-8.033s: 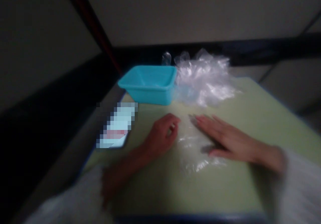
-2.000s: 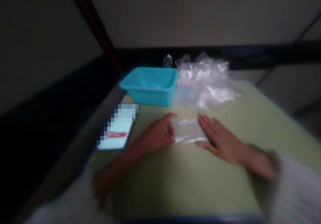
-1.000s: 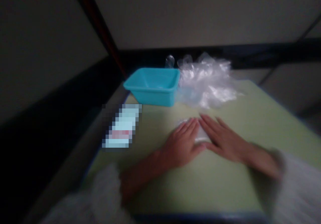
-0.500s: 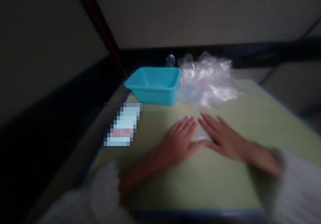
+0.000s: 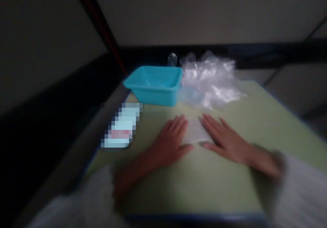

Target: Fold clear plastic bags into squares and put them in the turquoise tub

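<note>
Lying btwn flat hands (image 5: 195, 141): folded bag (image 5: 194, 132)

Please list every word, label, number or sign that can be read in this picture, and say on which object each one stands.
None can be read.
Phone: its screen is pixelated; only pale bands and a reddish band show, no letters.
Teal tub: no label or mark visible.
Pile of clear plastic bags: no print visible.
Folded clear bag between the left hand and the right hand: no print visible; the picture is blurred.
</note>
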Motion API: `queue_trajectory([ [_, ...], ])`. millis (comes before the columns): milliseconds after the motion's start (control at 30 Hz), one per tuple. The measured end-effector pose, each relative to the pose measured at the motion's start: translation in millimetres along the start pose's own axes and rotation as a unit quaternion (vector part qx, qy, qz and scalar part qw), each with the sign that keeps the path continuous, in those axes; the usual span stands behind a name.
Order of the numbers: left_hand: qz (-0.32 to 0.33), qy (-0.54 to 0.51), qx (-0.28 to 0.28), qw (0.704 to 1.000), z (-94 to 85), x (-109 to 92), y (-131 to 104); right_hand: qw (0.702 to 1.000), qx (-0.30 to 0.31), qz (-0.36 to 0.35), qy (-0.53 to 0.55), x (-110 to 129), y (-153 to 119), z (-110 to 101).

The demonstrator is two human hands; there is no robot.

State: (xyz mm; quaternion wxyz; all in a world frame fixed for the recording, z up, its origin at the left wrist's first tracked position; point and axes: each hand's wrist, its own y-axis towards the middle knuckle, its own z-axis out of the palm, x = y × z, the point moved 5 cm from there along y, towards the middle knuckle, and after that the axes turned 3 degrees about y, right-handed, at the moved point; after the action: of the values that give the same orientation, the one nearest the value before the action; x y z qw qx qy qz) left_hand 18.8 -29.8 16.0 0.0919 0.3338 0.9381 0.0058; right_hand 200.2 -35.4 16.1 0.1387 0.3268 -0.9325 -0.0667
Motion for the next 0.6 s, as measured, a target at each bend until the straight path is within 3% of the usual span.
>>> queue_trajectory([
  [200,-0.038,-0.016,-0.018,0.999,-6.7,2,2,0.968,-0.100,0.094,0.212,-30,3,-18],
  [600,-0.023,-0.012,-0.043,0.999,-11.3,6,0,0.960,-0.117,0.089,0.237,-37,7,-28],
])
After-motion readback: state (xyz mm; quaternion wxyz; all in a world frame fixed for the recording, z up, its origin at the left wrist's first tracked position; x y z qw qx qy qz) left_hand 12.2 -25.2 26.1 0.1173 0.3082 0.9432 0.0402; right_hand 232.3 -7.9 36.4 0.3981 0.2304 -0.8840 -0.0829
